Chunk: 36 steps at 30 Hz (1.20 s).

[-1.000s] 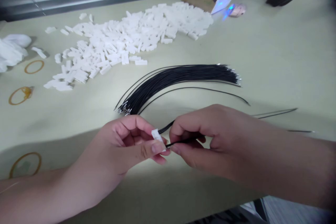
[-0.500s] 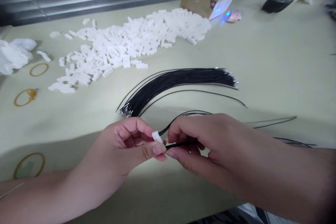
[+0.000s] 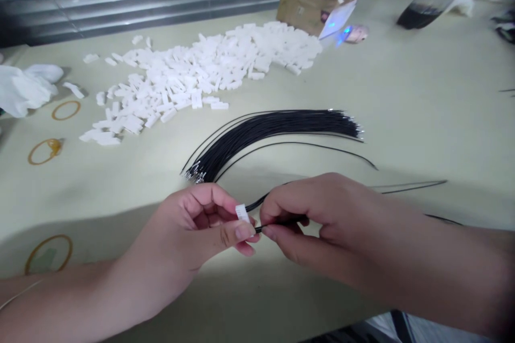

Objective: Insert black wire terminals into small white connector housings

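The small white piece [image 3: 241, 211] is in the left hand [image 3: 189, 236], low in the middle of the view and up above the desk [image 3: 422, 96]. It looks like a little block, longer than it is wide. It is tilted, with its top end leaning a bit to the left. Tiny lines run along its top part, like a small comb. The thumb hides its low end.

The left fingers are pinched on this piece, with the thumb in front and other fingers behind. The right hand [image 3: 317, 214] is just beside it. Its thumb and finger are squeezed together on a thin black wire [image 3: 258, 230], close to the low end of the white piece. I cannot tell if the tip of that wire is inside.

More black wires [image 3: 254, 206] come out near the top of the white piece. They are smooth and thin, sit close together, and bend up and to the right, behind the right hand.

Past the hands, a fat bunch of black wires [image 3: 277, 123] lies on the desk in a curve like a rainbow. Its ends are shiny and silver. One loose wire [image 3: 289, 143] curves just below it. Farther back is a big, messy heap of white pieces [image 3: 209, 64].
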Motion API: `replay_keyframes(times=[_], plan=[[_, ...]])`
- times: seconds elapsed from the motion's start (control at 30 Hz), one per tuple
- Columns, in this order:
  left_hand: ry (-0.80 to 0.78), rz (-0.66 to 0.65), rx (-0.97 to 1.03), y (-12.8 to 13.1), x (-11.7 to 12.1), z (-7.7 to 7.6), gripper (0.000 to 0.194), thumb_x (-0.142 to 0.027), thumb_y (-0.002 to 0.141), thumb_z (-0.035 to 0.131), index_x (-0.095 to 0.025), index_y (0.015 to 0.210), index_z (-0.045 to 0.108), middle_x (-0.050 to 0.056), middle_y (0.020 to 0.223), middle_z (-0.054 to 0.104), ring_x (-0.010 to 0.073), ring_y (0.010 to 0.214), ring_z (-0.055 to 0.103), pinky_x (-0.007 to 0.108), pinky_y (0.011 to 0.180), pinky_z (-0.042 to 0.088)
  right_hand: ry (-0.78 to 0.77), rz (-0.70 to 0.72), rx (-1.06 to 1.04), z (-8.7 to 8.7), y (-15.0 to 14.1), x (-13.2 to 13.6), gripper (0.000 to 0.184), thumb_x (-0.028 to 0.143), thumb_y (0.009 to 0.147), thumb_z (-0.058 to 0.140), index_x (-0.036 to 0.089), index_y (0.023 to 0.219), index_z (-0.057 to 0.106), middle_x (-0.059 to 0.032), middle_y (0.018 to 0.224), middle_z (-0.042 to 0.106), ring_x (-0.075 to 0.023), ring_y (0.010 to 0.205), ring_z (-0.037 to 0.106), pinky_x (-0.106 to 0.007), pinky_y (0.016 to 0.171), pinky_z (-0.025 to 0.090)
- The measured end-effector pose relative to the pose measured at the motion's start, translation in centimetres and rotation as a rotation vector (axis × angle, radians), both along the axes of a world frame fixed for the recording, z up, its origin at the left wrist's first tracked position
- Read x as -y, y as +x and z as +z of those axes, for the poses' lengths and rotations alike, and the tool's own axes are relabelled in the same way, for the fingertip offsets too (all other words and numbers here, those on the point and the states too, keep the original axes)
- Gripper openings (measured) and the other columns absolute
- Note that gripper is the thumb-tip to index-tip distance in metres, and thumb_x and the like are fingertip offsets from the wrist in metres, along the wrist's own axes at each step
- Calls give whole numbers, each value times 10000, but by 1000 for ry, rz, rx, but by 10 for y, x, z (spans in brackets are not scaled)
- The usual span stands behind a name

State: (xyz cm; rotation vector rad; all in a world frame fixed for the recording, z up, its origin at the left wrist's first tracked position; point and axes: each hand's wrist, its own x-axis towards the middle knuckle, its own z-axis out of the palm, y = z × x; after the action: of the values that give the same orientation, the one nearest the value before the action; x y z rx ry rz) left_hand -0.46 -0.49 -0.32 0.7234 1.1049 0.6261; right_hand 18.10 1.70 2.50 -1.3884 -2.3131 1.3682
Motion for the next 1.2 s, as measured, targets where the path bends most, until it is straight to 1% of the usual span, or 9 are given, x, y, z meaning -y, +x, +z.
replay_keyframes(times=[0.17,0.3,0.47,0.63,0.73,0.8,0.97,1.13,1.2], plan=[[-22,2,73,-1,-2,-2,199,-242,651,843,-159,723,676,-29,648,701,79,615,664,138,619,496,-45,-14,-27,0,4,0,187,100,743,495,194,615,595,79,505,455,-29,471,352,-143,412,264],[-60,7,153,-3,-4,-5,195,-194,659,838,-204,820,731,-24,714,730,79,634,673,146,645,510,-146,-47,-71,-3,8,-5,160,200,783,494,196,670,607,66,570,513,-46,517,395,-161,439,299],[-10,-39,125,-4,-4,-3,92,-192,669,824,-197,726,752,-19,675,715,75,640,651,143,653,496,-266,-6,-78,-4,10,-9,174,271,812,481,203,753,630,53,614,524,-60,539,405,-177,454,308],[3,-69,107,-5,-2,-3,96,-138,646,816,-200,662,744,-34,615,669,55,593,569,130,591,425,-226,52,-187,-4,11,-11,171,208,811,489,190,752,649,55,603,493,-51,541,375,-175,468,293],[19,-100,120,-5,-3,-4,107,-108,665,786,-191,628,730,-42,586,604,42,570,471,128,540,351,-223,71,-241,-6,12,-11,178,204,819,501,186,780,674,35,650,559,-61,577,435,-181,496,316],[69,-108,114,-5,-4,-5,117,-92,666,776,-189,622,728,-40,594,575,48,583,448,140,543,343,-243,56,-259,-8,12,-10,194,212,824,504,193,823,697,15,702,612,-77,616,486,-188,518,336],[190,-152,107,-6,-5,-4,155,-56,686,747,-209,661,755,-31,664,591,62,633,511,157,594,388,-287,62,-296,-11,11,-11,225,229,824,508,195,878,724,-6,723,646,-84,600,502,-193,506,333],[125,-131,75,-4,-4,-1,99,-99,672,793,-173,627,745,-26,613,604,51,592,509,134,562,396,-224,84,-214,-4,10,-10,222,189,837,485,181,852,707,4,757,666,-93,671,564,-189,556,378],[54,-93,140,-3,-4,-1,82,-143,680,812,-170,652,739,-16,616,660,55,597,568,127,596,435,-109,87,-202,1,11,-7,207,161,843,484,176,828,690,26,712,647,-70,624,535,-174,541,380]])
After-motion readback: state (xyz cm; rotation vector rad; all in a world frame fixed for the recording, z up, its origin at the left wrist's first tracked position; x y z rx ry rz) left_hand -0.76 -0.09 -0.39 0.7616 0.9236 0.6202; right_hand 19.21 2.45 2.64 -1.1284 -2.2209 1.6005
